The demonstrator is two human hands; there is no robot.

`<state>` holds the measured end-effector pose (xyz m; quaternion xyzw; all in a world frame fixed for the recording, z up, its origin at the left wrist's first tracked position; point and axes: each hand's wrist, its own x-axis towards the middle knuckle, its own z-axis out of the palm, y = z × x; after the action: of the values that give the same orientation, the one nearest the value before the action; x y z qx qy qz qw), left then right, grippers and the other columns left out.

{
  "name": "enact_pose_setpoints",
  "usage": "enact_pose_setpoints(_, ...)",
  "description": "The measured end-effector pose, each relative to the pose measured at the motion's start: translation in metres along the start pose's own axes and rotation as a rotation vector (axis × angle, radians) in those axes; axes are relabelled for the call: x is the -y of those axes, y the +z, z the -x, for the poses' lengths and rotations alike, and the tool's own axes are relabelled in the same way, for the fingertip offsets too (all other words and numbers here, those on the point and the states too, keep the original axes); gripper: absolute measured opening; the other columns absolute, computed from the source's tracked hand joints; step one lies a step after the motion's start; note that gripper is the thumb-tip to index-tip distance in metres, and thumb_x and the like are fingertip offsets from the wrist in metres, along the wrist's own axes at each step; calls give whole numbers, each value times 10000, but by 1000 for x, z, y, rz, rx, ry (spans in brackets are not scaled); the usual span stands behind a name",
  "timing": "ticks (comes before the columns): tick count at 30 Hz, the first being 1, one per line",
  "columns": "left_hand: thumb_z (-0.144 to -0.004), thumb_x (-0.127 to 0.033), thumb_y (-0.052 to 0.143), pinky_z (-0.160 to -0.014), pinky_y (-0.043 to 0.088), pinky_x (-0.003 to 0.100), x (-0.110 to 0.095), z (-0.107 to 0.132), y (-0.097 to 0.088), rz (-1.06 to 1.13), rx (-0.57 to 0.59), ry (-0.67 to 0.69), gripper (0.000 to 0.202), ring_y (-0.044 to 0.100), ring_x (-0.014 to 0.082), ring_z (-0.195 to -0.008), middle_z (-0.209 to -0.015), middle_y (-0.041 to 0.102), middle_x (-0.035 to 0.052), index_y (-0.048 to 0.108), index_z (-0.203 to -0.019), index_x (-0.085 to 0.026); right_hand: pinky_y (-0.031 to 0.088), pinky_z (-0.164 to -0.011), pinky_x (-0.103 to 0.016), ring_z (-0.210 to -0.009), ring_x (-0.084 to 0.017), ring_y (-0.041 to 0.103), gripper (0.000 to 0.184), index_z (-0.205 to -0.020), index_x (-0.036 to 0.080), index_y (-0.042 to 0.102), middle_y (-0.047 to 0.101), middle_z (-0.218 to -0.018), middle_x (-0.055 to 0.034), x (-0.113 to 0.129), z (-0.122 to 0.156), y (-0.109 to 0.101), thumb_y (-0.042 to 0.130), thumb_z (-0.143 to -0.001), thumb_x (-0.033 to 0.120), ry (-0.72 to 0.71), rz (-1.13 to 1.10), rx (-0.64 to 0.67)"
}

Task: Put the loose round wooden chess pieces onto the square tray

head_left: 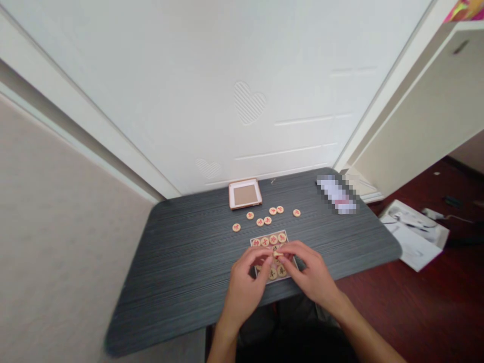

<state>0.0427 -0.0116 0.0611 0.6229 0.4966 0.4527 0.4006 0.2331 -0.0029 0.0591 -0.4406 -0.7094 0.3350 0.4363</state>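
Observation:
Over a shallow box [268, 235] of round Chinese chess pieces, my two hands meet at the fingertips. A small wooden Chinese chess piece [278, 254] is tilted between them, pinched by my left hand [249, 282] from one side and my right hand [312, 272] from the other. In the box, red-marked pieces [265, 242] line the far row and black-marked pieces [277, 272] show in the near row. My fingers hide much of the middle. Beyond the box, several loose red-marked pieces [260, 222] lie face up on the table.
The dark grey table [181, 262] stands against a white panel [189, 101] with embossed hearts. A framed lid-like tray [245, 193] lies at its back edge. A blurred-out item [336, 194] is at the back right. On the floor to the right sits an open white box [414, 234].

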Motion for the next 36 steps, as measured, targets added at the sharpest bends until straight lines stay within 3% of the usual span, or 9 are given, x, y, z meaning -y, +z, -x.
enact_pose_setpoints(7,-952,-273,639,-811,565,310,28,6,-15,-207,-196,62,120,685,187,-940,-1036,717,47,735,-1015,-239,589,-846,-333,-909,-197,705,159,-1107,258,693,725,-1058,-58,-11,5,3,620,-966,243,95,-8,-41)
enact_pose_setpoints(13,-937,-276,652,-957,548,397,47,12,-15,-337,-162,129,153,654,227,-1081,-1136,688,73,727,-1069,-253,612,-840,-331,-898,-194,716,127,-1072,240,669,707,-1034,-60,-17,9,9,632,-951,252,164,-53,-45)
enact_pose_setpoints(21,-927,-237,653,-994,526,410,47,12,-13,-397,-108,164,165,627,229,-1104,-1140,652,65,720,-1077,-256,601,-835,-354,-963,-221,698,213,-1135,273,735,710,-1092,-80,-10,2,6,578,-992,259,89,27,13)
enact_pose_setpoints(30,-947,-207,607,-999,518,392,49,12,-12,-410,-107,161,169,616,220,-1116,-1158,635,67,711,-1076,-244,592,-818,-317,-883,-187,697,160,-1079,250,705,696,-1041,-52,-20,1,12,672,-940,323,199,-115,2)
enact_pose_setpoints(36,-950,-206,612,-1052,496,481,42,13,-13,-484,-65,216,236,562,262,-1212,-1298,628,74,718,-1149,-276,589,-803,-317,-856,-183,681,200,-1081,237,655,689,-1028,-49,-26,2,15,707,-904,317,216,-143,-13)
